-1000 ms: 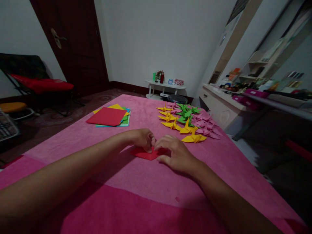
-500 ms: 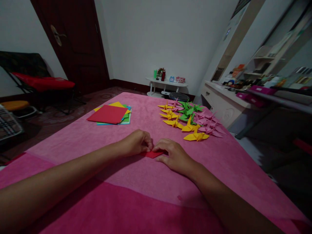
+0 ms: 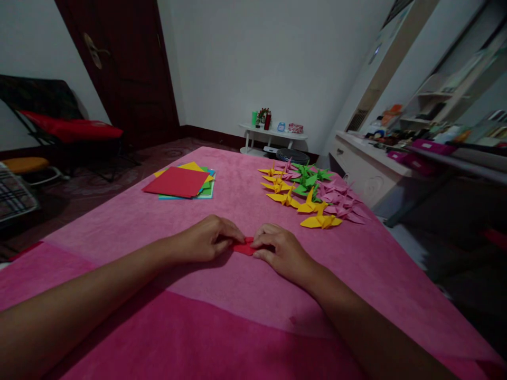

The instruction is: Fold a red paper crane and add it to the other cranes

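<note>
Pressing a folded red paper [image 3: 244, 246] flat on the pink cloth [image 3: 245, 311], left hand [image 3: 206, 240] and right hand [image 3: 283, 250] close fingertips on it from either side, seemingly to set a crease. Fingers hide most of it. Paper cranes [image 3: 312, 192] lie beyond the right hand, loose sheets [image 3: 178, 181] beyond the left.

the folded red paper [image 3: 244, 246] lay flat on the pink cloth [image 3: 237, 295], near centre, mostly covered, only a small part visible.
</note>
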A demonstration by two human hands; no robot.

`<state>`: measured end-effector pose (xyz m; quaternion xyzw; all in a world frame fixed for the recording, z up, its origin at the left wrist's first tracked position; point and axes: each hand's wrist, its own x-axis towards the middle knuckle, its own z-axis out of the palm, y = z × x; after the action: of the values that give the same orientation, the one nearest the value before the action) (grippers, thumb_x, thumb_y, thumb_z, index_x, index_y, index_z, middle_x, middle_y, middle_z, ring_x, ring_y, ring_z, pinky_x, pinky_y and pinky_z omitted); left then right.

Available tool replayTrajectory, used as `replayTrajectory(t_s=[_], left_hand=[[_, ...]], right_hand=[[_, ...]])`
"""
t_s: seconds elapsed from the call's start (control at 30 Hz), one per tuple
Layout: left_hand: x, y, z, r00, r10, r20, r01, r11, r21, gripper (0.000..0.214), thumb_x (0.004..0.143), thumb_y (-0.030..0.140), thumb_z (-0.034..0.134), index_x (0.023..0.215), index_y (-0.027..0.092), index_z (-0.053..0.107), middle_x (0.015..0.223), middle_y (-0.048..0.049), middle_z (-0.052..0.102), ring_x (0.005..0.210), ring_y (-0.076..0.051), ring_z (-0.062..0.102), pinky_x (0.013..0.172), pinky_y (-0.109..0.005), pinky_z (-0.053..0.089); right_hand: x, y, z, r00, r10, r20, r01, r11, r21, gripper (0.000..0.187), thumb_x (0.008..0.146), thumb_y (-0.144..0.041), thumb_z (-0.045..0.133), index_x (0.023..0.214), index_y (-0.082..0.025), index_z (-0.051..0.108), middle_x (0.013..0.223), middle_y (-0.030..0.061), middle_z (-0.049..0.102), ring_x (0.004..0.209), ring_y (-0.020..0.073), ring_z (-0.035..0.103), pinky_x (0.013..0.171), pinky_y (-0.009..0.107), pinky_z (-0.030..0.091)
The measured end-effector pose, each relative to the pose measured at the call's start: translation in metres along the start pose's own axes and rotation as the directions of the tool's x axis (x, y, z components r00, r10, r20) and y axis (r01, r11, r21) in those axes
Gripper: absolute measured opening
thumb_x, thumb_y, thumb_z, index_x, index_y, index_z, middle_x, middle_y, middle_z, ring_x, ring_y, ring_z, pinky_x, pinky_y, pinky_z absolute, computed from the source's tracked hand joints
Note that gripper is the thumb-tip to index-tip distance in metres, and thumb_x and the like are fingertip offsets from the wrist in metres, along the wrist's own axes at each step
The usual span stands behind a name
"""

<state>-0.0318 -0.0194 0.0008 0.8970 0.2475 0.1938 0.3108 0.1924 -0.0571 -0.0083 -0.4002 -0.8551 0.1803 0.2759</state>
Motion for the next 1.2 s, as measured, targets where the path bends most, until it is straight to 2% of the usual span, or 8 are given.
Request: replayTrajectory(t_s=[0.13,0.27,0.8,1.03,1.2], left_hand=[[0.001,-0.02,-0.011,0.979,-0.18,0.095,0.2,0.939,-0.278,0.03,0.082,0.013,0.045,0.103,0.014,0.067,0.098,-0.0068,0.069,0.088,-0.014,0.062,0.08,-0.025,0.046],[0.001,-0.033,-0.017,0.974,-0.186,0.125,0.22,0.902,-0.371,0.026,0.081,0.019,0.052,0.102,0.014,0.068,0.101,-0.0077,0.069,0.091,-0.016,0.062,0.081,-0.026,0.046],[0.0,-0.032,-0.02,0.984,-0.114,0.14,0.164,0.889,-0.428,0.023,0.079,0.022,0.058,0.097,0.013,0.07,0.103,-0.0128,0.068,0.095,-0.019,0.061,0.085,-0.032,0.044],[-0.003,-0.034,-0.024,0.967,-0.223,0.124,0.253,0.892,-0.375,0.03,0.081,0.029,0.056,0.104,0.013,0.067,0.097,-0.0092,0.069,0.085,-0.016,0.061,0.077,-0.026,0.045],[-0.003,-0.032,-0.022,0.969,-0.216,0.117,0.243,0.909,-0.338,0.03,0.08,0.029,0.056,0.102,0.013,0.068,0.094,-0.0078,0.069,0.081,-0.015,0.061,0.071,-0.023,0.044]], right_hand=[[-0.001,0.002,0.002,1.0,0.003,-0.011,-0.003,1.0,0.013,0.009,0.071,-0.01,0.069,0.075,-0.018,0.067,0.079,0.0016,0.06,0.079,0.0144,0.054,0.071,0.027,0.041],[-0.001,0.002,0.002,1.0,0.003,-0.007,-0.003,0.999,0.035,0.01,0.072,-0.009,0.068,0.075,-0.019,0.067,0.079,0.0014,0.06,0.078,0.014,0.054,0.07,0.027,0.041],[0.0,-0.003,0.0,0.999,0.036,-0.003,-0.036,0.997,0.061,0.011,0.074,-0.008,0.064,0.072,-0.019,0.067,0.077,0.0019,0.059,0.077,0.0144,0.054,0.07,0.028,0.041],[0.002,-0.005,0.001,0.997,0.073,0.011,-0.074,0.994,0.074,0.012,0.079,-0.016,0.061,0.068,-0.018,0.065,0.075,0.0015,0.058,0.075,0.0135,0.053,0.068,0.027,0.04],[0.009,-0.001,0.01,0.986,0.162,-0.045,-0.162,0.987,0.015,0.01,0.07,-0.012,0.067,0.065,-0.018,0.06,0.076,0.0001,0.056,0.072,0.013,0.052,0.066,0.026,0.04]])
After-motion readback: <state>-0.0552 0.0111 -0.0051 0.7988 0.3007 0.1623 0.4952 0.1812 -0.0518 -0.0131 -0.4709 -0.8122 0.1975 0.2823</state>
